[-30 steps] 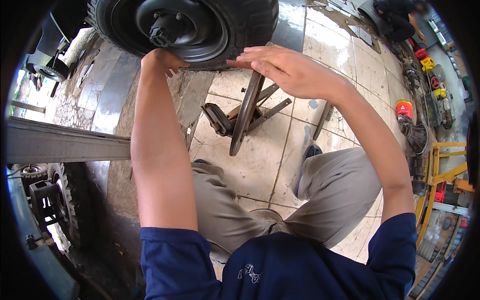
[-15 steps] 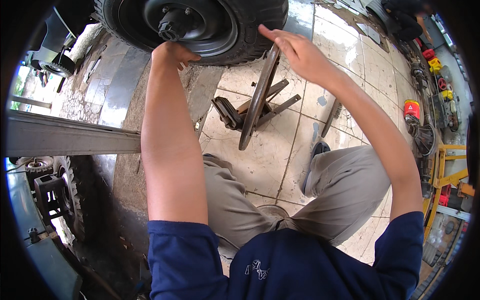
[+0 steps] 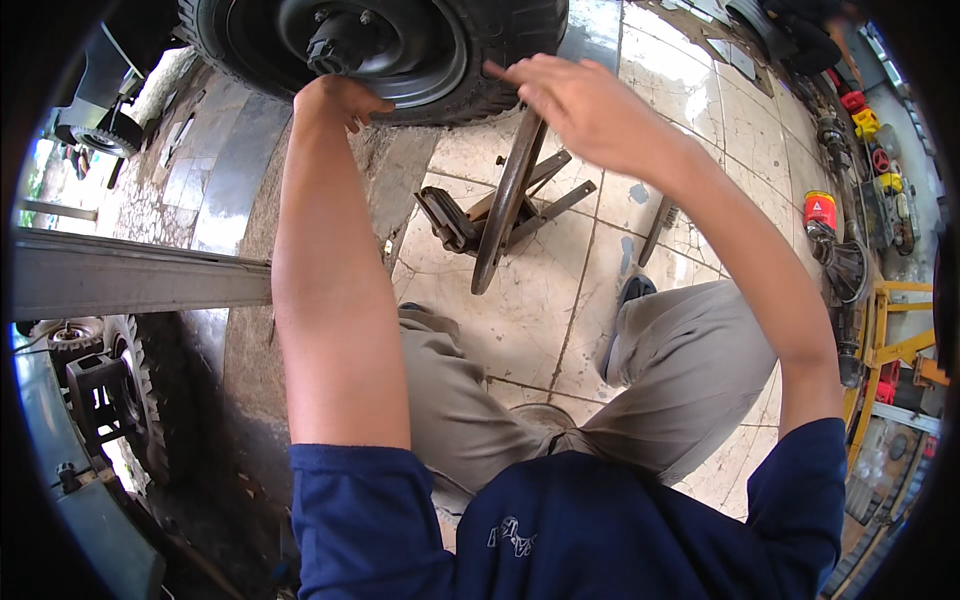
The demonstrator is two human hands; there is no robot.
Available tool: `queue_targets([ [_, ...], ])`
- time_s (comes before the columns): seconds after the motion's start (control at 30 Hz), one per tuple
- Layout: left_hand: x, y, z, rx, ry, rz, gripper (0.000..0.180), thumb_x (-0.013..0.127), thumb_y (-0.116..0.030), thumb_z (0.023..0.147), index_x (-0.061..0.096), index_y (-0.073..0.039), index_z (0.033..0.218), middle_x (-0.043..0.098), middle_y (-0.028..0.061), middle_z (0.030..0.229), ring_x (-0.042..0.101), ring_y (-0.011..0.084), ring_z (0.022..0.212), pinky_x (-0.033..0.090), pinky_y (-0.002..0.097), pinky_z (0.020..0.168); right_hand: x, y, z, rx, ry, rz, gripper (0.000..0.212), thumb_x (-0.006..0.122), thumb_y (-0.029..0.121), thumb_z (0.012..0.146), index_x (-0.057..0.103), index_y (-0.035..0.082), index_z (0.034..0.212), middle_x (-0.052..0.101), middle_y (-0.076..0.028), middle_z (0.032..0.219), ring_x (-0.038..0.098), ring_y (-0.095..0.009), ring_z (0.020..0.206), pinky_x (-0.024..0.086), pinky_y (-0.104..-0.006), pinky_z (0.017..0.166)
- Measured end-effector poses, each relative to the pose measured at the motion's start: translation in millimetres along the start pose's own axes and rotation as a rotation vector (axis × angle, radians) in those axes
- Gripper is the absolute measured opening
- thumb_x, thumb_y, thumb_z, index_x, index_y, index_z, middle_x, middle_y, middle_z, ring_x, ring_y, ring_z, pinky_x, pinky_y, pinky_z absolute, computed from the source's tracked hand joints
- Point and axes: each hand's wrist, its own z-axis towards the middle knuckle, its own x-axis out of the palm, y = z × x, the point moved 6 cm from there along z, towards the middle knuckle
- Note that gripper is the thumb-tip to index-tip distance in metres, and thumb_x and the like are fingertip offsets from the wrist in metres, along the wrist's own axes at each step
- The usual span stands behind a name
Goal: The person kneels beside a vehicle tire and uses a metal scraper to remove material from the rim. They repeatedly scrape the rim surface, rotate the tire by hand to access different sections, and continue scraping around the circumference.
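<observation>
The big black wheel (image 3: pixel 405 42) stands at the top of the view, its hub (image 3: pixel 333 45) facing the person. The left hand (image 3: pixel 342 98) is at the wheel's lower edge, just below the hub, with wrist bent and fingers loosely curled to the right; whether they close on anything I cannot tell. The right hand (image 3: pixel 588 105) is beside the tyre's (image 3: pixel 515 45) lower right side, fingers stretched toward the tread and close together; they are blurred, so I cannot tell whether they touch the rubber or pinch something. The wheel thus lies above the left hand and to the upper left of the right one. Just below the right fingers is the upper end of a slanting metal bar (image 3: pixel 508 205), with a metal stand (image 3: pixel 450 222) behind it on the tiled floor (image 3: pixel 540 320)
</observation>
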Motion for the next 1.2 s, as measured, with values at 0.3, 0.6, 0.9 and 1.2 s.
queue_targets([
  [0.3,2,9,9,-0.011,0.04,-0.017,0.067,0.049,-0.061,0.099,0.052,-0.014,0.148,0.056,0.005,0.151,0.059,0.0201,0.133,0.05,0.044,0.105,0,-29,-2,0.18,-0.096,-0.139,0.049,0.033,0.037,0.112,0.056,0.007,0.143,0.06,-0.013,0.143,0.049,-0.027,0.142,0.026,-0.0586,0.121],
  [0.6,3,4,10,0.046,0.047,-0.029,0.069,0.05,-0.062,0.099,0.051,-0.016,0.149,0.056,0.0073,0.151,0.059,0.0222,0.133,0.05,0.0451,0.105,4,4,-9,-0.23,-0.137,-0.036,0.045,0.036,0.035,0.112,0.061,0.008,0.137,0.063,-0.014,0.138,0.051,-0.028,0.139,0.029,-0.0555,0.12],
  [0.9,4,10,16,0.036,0.072,0.006,0.066,0.049,-0.062,0.099,0.049,-0.021,0.15,0.057,0.0043,0.149,0.063,0.0196,0.128,0.052,0.0428,0.101,2,17,-5,-0.293,-0.118,0.07,0.042,0.039,0.029,0.111,0.064,0.002,0.129,0.067,-0.017,0.124,0.06,-0.03,0.122,0.039,-0.0478,0.108],
  [1.2,-26,-74,-32,0.306,-0.195,0.238,0.065,0.051,-0.06,0.097,0.052,-0.023,0.151,0.055,0.0079,0.152,0.06,0.0271,0.13,0.048,0.0424,0.106,-1,9,-3,-0.134,0.056,0.019,0.043,0.04,0.029,0.111,0.057,0.007,0.144,0.057,-0.019,0.146,0.049,-0.031,0.14,0.03,-0.049,0.12],
])
